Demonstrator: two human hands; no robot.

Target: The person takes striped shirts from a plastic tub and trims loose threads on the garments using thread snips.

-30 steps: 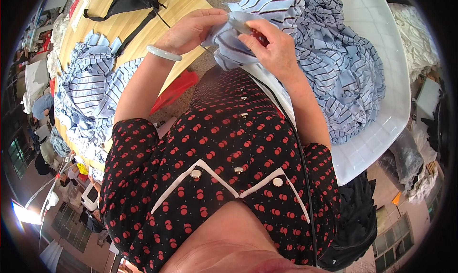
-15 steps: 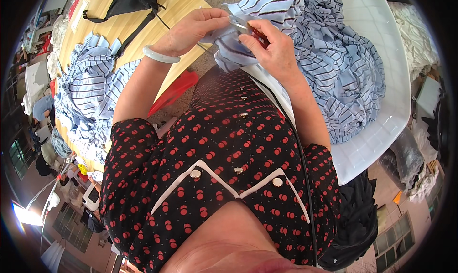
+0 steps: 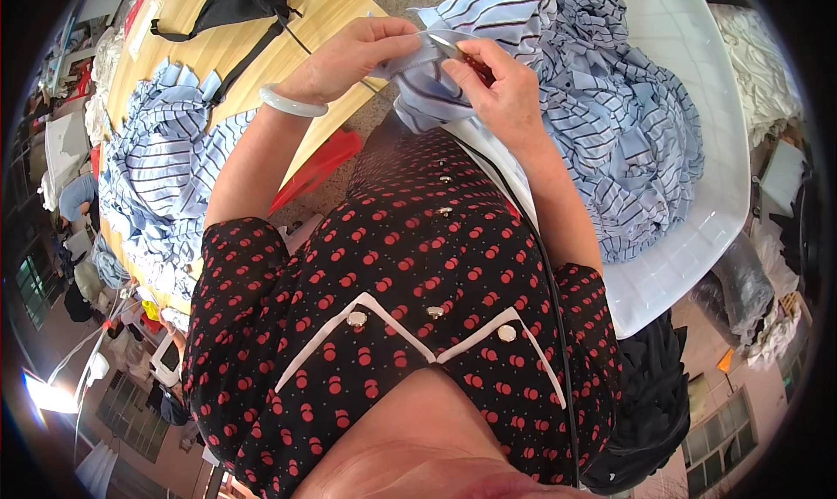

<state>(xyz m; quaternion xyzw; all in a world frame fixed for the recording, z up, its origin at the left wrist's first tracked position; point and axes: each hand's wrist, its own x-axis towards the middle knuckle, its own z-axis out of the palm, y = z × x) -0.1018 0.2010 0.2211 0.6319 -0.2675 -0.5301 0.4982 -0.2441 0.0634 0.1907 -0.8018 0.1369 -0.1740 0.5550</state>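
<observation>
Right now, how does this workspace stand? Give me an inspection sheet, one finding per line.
Surface: wooden table at left; white tub at right.
Job's things: blue striped cloth; bladed tool over it, contact unclear; striped heap in the tub.
Clutter: black bag and striped pile on the table; red item below its edge.
Hands: left hand pinches the cloth; right hand grips the tool.
Cables: black cord down the person's right front.
Surroundings: bright lamp far left; window lower right.
</observation>
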